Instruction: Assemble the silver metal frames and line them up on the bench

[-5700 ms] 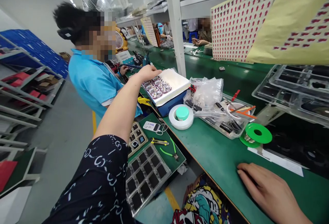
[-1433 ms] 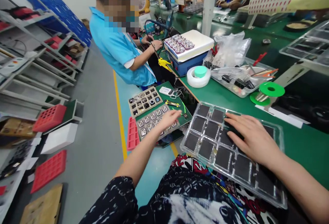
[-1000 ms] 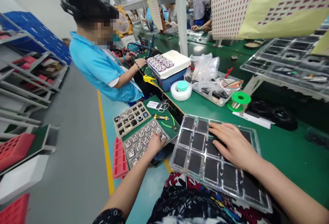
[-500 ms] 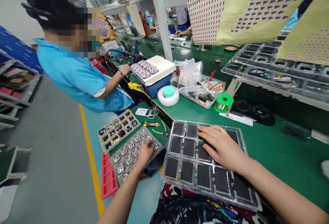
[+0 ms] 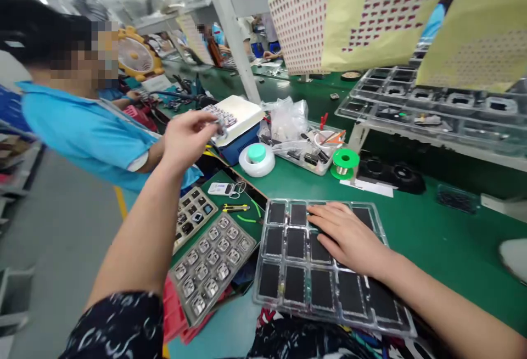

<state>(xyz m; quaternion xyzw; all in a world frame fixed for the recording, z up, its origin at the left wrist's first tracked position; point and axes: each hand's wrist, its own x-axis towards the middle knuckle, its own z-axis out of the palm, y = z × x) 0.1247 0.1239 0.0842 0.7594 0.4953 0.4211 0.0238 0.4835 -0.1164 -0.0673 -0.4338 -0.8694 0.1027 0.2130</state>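
Note:
My left hand (image 5: pixel 187 136) is raised above the side shelf, its fingers pinched on a small grey part (image 5: pixel 221 126), close to the white-topped blue box (image 5: pixel 241 128) that carries several similar parts. My right hand (image 5: pixel 346 235) lies flat, fingers spread, on a clear tray (image 5: pixel 288 260) of dark square pads on the green bench. Below my left arm sits a grey tray (image 5: pixel 209 265) filled with several small parts, and beyond it a tan tray (image 5: pixel 191 219) of dark parts.
A person in a blue shirt (image 5: pixel 86 134) sits close on the left. On the bench stand a white tape roll (image 5: pixel 257 160), a green solder spool (image 5: pixel 345 162) and a clear tray of tools (image 5: pixel 307 150). Sticker sheets (image 5: pixel 349 13) hang above. Clear trays (image 5: pixel 432 109) rest at right.
My left hand has lifted off the grey tray with a small part and moved up toward the white-topped box. My right hand stays on the clear tray.

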